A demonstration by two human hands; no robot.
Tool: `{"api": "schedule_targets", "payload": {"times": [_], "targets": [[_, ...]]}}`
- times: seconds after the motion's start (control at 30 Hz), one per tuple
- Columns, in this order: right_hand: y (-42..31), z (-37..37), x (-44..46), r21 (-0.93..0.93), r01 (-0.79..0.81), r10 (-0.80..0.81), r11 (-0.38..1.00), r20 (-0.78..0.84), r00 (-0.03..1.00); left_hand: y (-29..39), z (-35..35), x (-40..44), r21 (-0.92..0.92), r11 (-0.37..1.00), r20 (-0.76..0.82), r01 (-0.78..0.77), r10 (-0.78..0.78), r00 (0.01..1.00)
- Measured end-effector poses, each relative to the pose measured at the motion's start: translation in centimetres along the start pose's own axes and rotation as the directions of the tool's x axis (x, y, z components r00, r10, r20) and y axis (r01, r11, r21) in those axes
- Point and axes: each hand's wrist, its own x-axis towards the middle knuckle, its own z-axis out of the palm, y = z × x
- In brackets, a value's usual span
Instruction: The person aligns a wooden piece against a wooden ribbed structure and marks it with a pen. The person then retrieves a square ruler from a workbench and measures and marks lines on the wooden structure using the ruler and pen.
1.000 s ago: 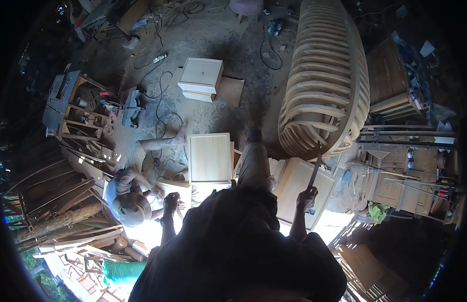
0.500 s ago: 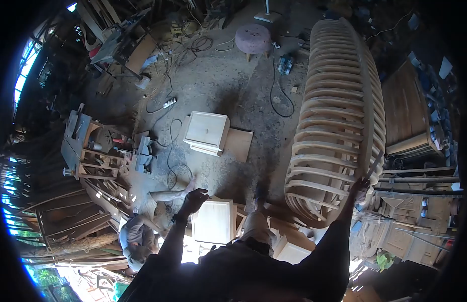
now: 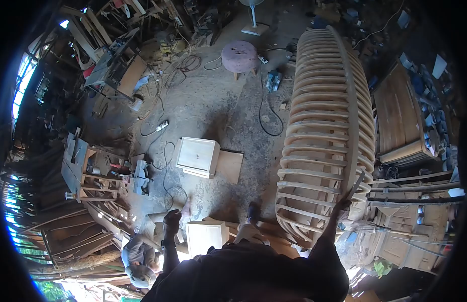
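Note:
My right hand (image 3: 342,204) is closed round one end of a thin flat strip (image 3: 356,186), which points up and away beside the long ribbed wooden frame (image 3: 319,146). Whether the strip is wood or metal I cannot tell. The frame is boat-shaped, with curved slats and a central spine. My left hand (image 3: 171,221) hangs in the air over the floor, its fingers curled into a loose fist with nothing visible in them. Near it stands a pale wooden box (image 3: 203,239), partly hidden by my body.
Ahead on the floor sits a pale wooden cabinet (image 3: 197,157) beside a flat board (image 3: 230,167). Another person (image 3: 137,256) crouches at lower left. Cables, a power strip (image 3: 162,126), a pink stool (image 3: 239,56) and a blue power tool (image 3: 273,80) lie around. A workbench (image 3: 87,168) stands left.
My view has shifted, so the frame and cabinet appear further left and lower. My left hand has moved left, and its fingers have curled in. My right hand still holds the strip.

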Motion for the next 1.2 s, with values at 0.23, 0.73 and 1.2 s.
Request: {"api": "schedule_targets", "payload": {"times": [0.23,0.73,1.2], "targets": [[-1.5,-1.3,-1.0,0.023,-0.068,0.066,0.997,0.069,0.995,7.6,0.0,4.1,-0.284,0.915,-0.322,-0.287,0.191,0.927],[-2.9,-4.4,-3.5,0.156,-0.221,0.225,0.963,-0.011,0.974,30.2,18.6,11.4,-0.656,0.752,0.355,0.067,0.229,0.906],[-13.8,-7.8,-30.3,0.49,-0.771,0.874,0.406,0.037,0.484,43.1,41.8,10.7,-0.251,0.955,0.954,0.157,0.271,-0.125]]}}
